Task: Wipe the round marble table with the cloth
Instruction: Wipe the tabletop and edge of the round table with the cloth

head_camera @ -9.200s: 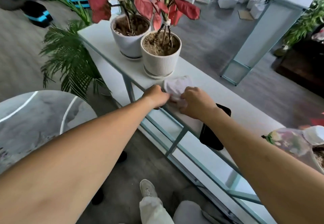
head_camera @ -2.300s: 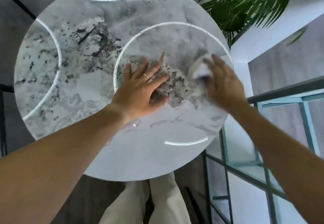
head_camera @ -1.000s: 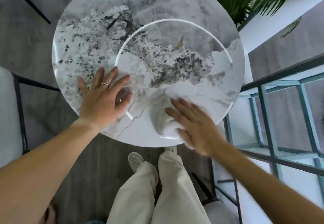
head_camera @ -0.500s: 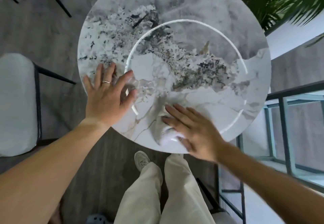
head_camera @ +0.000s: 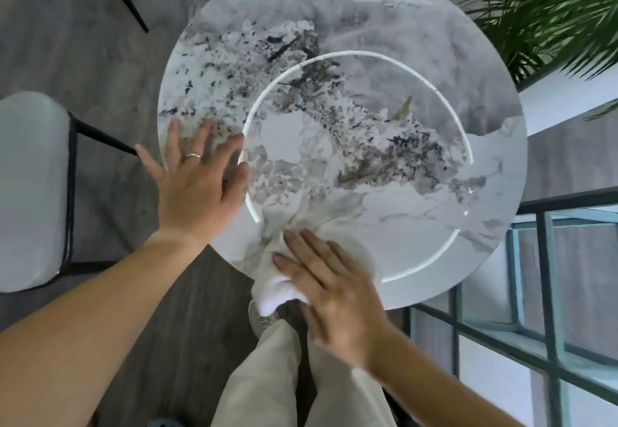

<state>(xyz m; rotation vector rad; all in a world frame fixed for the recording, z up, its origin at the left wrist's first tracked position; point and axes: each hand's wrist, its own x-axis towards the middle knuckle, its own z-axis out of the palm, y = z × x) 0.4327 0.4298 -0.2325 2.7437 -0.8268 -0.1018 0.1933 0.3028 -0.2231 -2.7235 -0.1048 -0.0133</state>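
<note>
The round grey-and-white marble worktop [head_camera: 384, 132] fills the middle of the view, with bright curved reflections arcing across its glossy face. At its near edge lies the crumpled white cloth [head_camera: 277, 288], part of it on the marble and a fold hanging just over the rim above a light shoe [head_camera: 262, 321]. The right hand [head_camera: 334, 289] lies flat on top of the cloth, fingers [head_camera: 301, 247] spread and extended, pressing it down onto the worktop rather than clenching it. The left hand [head_camera: 197, 186] rests palm-down at the left edge of the worktop, fingers splayed open and holding nothing; a thin ring [head_camera: 194, 156] sits on one finger, and the little finger reaches out past the rim. The two hands are apart, the cloth lying between them and nearer the right one. Below the near edge stand legs in pale beige trousers [head_camera: 284, 376]. Off the left edge is a light cushioned chair with a black frame [head_camera: 30, 189]. Beyond the far right edge spread green palm fronds [head_camera: 541, 8], and a teal metal-framed glass shelf [head_camera: 548, 293] stands by the near right edge.
</note>
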